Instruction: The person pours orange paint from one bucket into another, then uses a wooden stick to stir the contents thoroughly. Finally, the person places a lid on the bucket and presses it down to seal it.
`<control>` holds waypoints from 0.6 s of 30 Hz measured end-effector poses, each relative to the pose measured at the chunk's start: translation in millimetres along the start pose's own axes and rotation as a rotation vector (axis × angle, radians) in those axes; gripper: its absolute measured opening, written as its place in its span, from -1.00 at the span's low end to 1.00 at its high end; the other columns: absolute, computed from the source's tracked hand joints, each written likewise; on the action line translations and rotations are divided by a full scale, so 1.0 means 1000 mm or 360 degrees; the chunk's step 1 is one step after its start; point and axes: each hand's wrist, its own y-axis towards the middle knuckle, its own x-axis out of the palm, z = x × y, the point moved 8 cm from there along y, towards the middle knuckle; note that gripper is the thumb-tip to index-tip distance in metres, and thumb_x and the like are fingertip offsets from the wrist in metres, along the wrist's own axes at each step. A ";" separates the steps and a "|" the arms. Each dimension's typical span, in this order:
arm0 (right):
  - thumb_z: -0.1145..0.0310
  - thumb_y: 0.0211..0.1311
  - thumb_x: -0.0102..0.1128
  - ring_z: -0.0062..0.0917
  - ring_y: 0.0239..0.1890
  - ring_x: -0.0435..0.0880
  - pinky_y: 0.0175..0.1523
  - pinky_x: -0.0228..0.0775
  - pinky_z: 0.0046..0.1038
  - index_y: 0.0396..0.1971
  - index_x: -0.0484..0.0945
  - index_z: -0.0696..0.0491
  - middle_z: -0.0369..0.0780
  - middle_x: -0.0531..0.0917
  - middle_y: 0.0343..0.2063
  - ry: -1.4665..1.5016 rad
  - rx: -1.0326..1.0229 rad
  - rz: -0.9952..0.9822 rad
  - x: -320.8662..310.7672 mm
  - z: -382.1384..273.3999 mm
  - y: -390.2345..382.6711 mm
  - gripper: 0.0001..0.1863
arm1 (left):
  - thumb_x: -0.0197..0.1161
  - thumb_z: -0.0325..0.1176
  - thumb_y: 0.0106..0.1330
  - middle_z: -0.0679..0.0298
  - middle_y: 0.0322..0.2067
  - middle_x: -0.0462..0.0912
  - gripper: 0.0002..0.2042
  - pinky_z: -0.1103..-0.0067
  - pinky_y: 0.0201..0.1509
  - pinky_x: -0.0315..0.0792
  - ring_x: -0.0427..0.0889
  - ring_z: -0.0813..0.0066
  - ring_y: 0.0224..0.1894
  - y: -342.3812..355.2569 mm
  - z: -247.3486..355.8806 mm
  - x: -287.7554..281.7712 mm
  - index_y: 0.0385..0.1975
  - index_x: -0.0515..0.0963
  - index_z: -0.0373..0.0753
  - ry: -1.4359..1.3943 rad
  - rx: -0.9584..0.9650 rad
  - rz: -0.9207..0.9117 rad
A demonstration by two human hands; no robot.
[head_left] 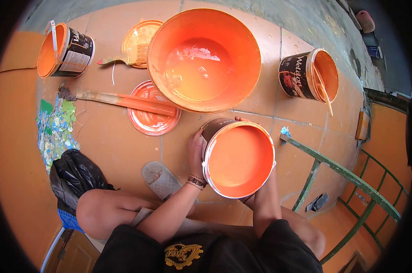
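Between my two hands is a paint bucket (238, 157) with a dark side and a white rim, tilted toward me and full of smooth orange paint. My left hand (196, 152) is wrapped round its left side. My right hand (245, 120) holds it from beyond and beneath; a few fingertips show over the far side, and the rest is hidden. Just past the bucket stands a large orange-coated tub (253, 59) with a pool of orange paint inside. A paint-smeared lid (144, 119) lies to the left, with a flat wooden stick (124, 100) across it.
A paintbrush (128, 57) rests on another lid (144, 32). Tipped paint buckets lie at far left (74, 54) and far right, the right bucket (297, 76) holding a stick (323, 88). A green metal frame (338, 168) rises at my right. A black plastic bag (74, 175) sits left.
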 end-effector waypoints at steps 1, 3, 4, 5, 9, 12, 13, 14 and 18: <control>0.31 0.35 -0.11 -0.42 -0.07 0.60 0.07 0.47 -0.43 0.02 0.48 0.18 -0.13 0.60 -0.08 -0.0027 -0.0057 0.0027 0.002 -0.004 -0.011 -0.64 | -0.19 -0.27 0.44 0.09 0.13 0.28 -0.60 0.44 0.28 0.20 0.31 0.27 0.18 -0.005 0.009 0.009 0.19 0.24 -0.31 -0.0156 -0.0092 -0.0056; 0.29 0.35 -0.12 -0.42 -0.06 0.60 0.09 0.46 -0.42 0.01 0.48 0.18 -0.13 0.59 -0.07 -0.0174 -0.0236 0.0084 -0.003 -0.013 -0.023 -0.63 | -0.05 -0.40 0.40 0.18 0.13 0.25 -0.55 0.48 0.22 0.40 0.39 0.44 0.15 -0.024 0.042 0.037 0.26 0.08 -0.23 -0.0526 -0.0283 -0.0278; 0.26 0.35 -0.11 -0.43 -0.05 0.59 0.10 0.45 -0.41 0.01 0.48 0.18 -0.14 0.59 -0.06 -0.0286 -0.0350 0.0127 -0.009 -0.018 -0.028 -0.62 | -0.10 -0.40 0.42 0.18 0.09 0.33 -0.59 0.49 0.21 0.41 0.44 0.44 0.11 -0.026 0.055 0.042 0.25 0.11 -0.24 -0.0778 -0.0239 -0.0175; 0.26 0.35 -0.11 -0.43 -0.05 0.59 0.10 0.45 -0.41 0.01 0.48 0.18 -0.14 0.59 -0.06 -0.0341 -0.0406 0.0136 -0.004 -0.020 -0.035 -0.62 | -0.13 -0.31 0.42 0.14 0.10 0.34 -0.60 0.46 0.24 0.30 0.38 0.37 0.14 -0.032 0.049 0.037 0.22 0.19 -0.27 -0.0698 -0.0285 -0.0043; 0.25 0.35 -0.11 -0.43 -0.05 0.59 0.10 0.45 -0.41 0.01 0.48 0.18 -0.14 0.59 -0.06 -0.0340 -0.0580 0.0140 0.016 -0.052 -0.065 -0.62 | -0.27 -0.18 0.50 0.15 0.13 0.32 -0.56 0.47 0.27 0.25 0.34 0.43 0.18 -0.051 0.098 0.042 0.21 0.20 -0.37 -0.0467 -0.0267 -0.0010; 0.25 0.35 -0.11 -0.43 -0.05 0.59 0.10 0.45 -0.41 0.01 0.48 0.18 -0.14 0.59 -0.06 -0.0346 -0.0663 0.0082 0.037 -0.077 -0.080 -0.61 | -0.23 -0.19 0.45 0.07 0.16 0.29 -0.55 0.42 0.31 0.11 0.25 0.28 0.22 -0.054 0.133 0.043 0.20 0.25 -0.37 -0.0256 -0.0142 0.0156; 0.25 0.35 -0.11 -0.43 -0.05 0.59 0.10 0.45 -0.41 0.01 0.48 0.18 -0.14 0.59 -0.06 -0.0353 -0.0687 0.0058 0.044 -0.085 -0.083 -0.61 | -0.22 -0.19 0.44 0.05 0.17 0.28 -0.55 0.40 0.32 0.06 0.22 0.23 0.23 -0.055 0.148 0.044 0.19 0.26 -0.37 -0.0187 -0.0102 0.0218; 0.25 0.35 -0.11 -0.43 -0.05 0.59 0.10 0.45 -0.41 0.01 0.48 0.18 -0.14 0.59 -0.06 -0.0356 -0.0707 0.0034 0.053 -0.093 -0.085 -0.61 | -0.20 -0.20 0.42 0.02 0.18 0.27 -0.54 0.38 0.34 0.01 0.19 0.19 0.24 -0.056 0.158 0.044 0.19 0.27 -0.37 -0.0117 -0.0064 0.0283; 0.24 0.35 -0.11 -0.43 -0.05 0.59 0.10 0.45 -0.41 0.01 0.47 0.18 -0.14 0.59 -0.06 -0.0397 -0.0788 -0.0075 0.096 -0.124 -0.097 -0.61 | -0.21 -0.32 0.44 -0.02 0.20 0.23 -0.59 0.34 0.34 0.01 0.17 0.11 0.24 -0.047 0.214 0.044 0.19 0.20 -0.42 -0.0082 0.0164 0.0354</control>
